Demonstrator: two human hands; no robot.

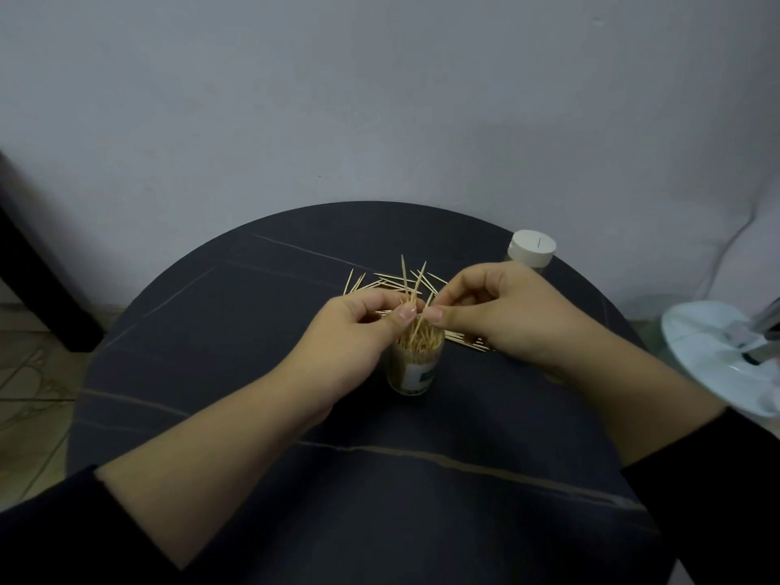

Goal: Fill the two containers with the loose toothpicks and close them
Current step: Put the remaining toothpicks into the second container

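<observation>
Centre frame, left hand [358, 327] and right hand [498, 314] both pinched the held toothpicks [415, 285] sticking up from the open container [415, 365] (nearly full), loose toothpicks [380, 285] scattered just behind on the dark table [211, 352], capped container [532, 249] upper right of them.

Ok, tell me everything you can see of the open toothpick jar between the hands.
The open jar is a small clear cylinder, plastic or glass, with a white label low on its side. It stands upright and lidless on the dark table, packed nearly full with pale toothpicks. A few more stick up from its mouth, pinched above it by the left hand and right hand.
</observation>
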